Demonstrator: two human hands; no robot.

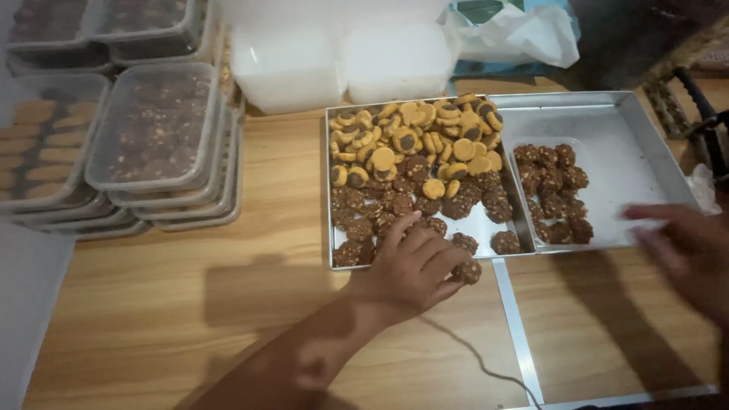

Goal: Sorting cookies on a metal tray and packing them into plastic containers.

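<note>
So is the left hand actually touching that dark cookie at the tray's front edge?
Touching. The head view shows the left hand's fingers pinching the dark cookie at the tray's front edge.

A single view is given, taken from a camera worn on the head. The wooden bench [228, 304] is looked down on steeply from its near edge, at close range. The far side is faced, with stacked containers [156, 129] seen far left and metal trays [607, 114] right.
</note>
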